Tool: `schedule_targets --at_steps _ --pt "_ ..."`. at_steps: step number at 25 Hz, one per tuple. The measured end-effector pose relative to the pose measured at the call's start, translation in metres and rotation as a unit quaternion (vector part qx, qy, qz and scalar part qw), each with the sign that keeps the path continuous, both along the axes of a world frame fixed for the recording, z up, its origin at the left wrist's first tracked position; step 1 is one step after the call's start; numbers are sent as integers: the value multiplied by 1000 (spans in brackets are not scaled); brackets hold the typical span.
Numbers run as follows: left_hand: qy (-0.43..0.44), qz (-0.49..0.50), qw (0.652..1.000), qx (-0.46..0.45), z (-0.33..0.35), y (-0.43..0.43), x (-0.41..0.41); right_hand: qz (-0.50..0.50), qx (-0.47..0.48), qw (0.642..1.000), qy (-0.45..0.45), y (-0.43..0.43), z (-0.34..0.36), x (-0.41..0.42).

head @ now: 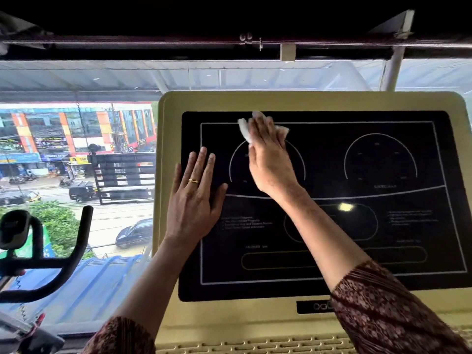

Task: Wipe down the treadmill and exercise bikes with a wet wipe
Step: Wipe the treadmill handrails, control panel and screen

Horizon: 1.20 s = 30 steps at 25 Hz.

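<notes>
The treadmill console [306, 100] fills the right of the head view: a cream frame around a black display panel [383, 226] with white outlines. My right hand [268, 159] presses a white wet wipe [245, 130] flat against the upper left of the panel, fingers straight over it. My left hand [195, 200], with a gold ring, lies flat and spread on the panel's left edge, holding nothing. An exercise bike's black handlebar [63, 256] shows at the lower left.
A large window [76, 149] behind the console looks down on a street with cars and shops. A dark rail [229, 43] runs along the top. The console's cream lower ledge [255, 346] has slotted vents.
</notes>
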<state>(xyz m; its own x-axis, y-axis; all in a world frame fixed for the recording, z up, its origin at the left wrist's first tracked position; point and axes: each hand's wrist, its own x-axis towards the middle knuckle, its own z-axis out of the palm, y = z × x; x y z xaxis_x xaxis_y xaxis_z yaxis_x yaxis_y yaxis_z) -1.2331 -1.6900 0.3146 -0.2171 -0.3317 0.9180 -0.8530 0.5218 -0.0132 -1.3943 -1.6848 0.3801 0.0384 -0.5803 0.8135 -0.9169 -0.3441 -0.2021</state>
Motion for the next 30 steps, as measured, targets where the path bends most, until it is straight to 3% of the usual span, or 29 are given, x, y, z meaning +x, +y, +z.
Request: schedule_targets --at_steps 4,9,14,17,19,23,26,30 --pt "9 -8 1000 5 -11 1 36 134 9 972 191 8 -27 28" --pt "39 -51 996 54 -22 1 71 12 -4 998 61 -22 16 57" --pt "77 -103 989 69 -36 4 69 156 25 959 235 -9 -2 95" --pt "110 -133 982 76 -37 5 68 94 -24 979 177 -24 20 84" --pt "119 -152 978 76 -36 6 67 83 5 983 163 -33 32 91" --pt "218 -211 939 162 -47 20 67 160 27 959 232 0 -29 103" --pt "278 -253 904 202 -74 41 71 162 32 948 274 45 -95 91" --pt "323 -296 871 224 -97 56 76 93 -4 954 285 27 -58 86"
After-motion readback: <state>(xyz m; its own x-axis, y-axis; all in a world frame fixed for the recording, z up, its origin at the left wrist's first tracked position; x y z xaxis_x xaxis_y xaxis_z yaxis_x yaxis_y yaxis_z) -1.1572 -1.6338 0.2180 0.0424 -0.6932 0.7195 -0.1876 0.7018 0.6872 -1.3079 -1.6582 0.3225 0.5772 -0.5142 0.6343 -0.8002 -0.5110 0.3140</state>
